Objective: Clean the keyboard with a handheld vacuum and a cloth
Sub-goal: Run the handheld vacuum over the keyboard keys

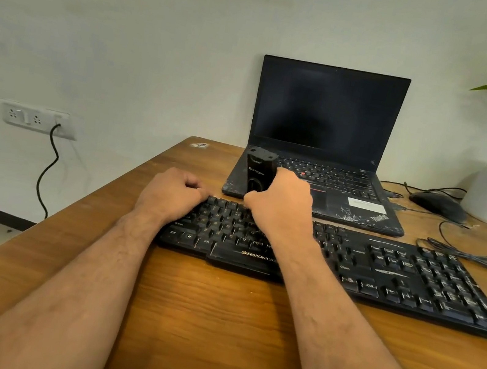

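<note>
Right hand (281, 203) grips an upright handheld vacuum (258, 170) on the keyboard (383, 265); left hand (173, 193), fingers curled, steadies its left end. Pressing hard could dislodge keycaps.

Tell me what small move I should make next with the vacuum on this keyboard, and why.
Probably slide the handheld vacuum rightward along the key rows. Your right hand grips it upright over the left-centre of the keyboard, while your left hand rests curled on the keyboard's left end, steadying it. The right half, number pad included, shows pale specks and streaks, so that seems the area to cover next.
</note>
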